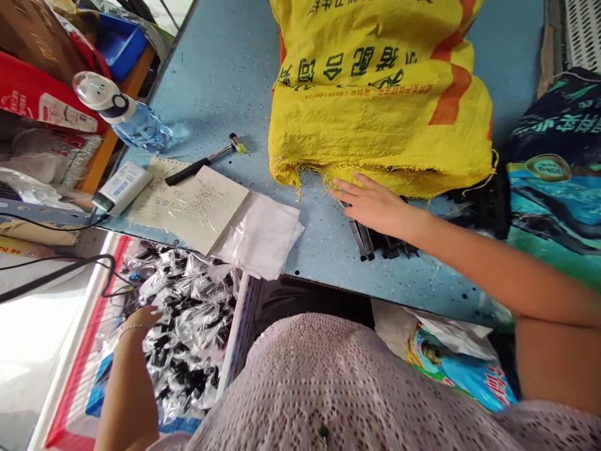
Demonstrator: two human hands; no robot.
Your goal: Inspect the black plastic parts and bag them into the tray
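My right hand [369,203] is open, its fingers stretched toward the frayed mouth of a yellow woven sack [375,134] lying on the blue table. Just below its palm is a small pile of black plastic pieces [361,240], partly hidden by the hand and forearm. At lower left, my left hand [146,317], with a bracelet at the wrist, is over a white and red basket [84,332]. The basket is filled with small clear bags of black pieces [188,332]. The left fingers are mostly hidden, so I cannot tell their grip.
A stack of clear plastic bags [263,235] lies beside a pale block [211,207] strewn with tiny bits. Nearby are a small hammer [201,164], a white power bank [123,188] with a cable, and a water bottle [136,122]. A printed blue sack [554,188] stands at right.
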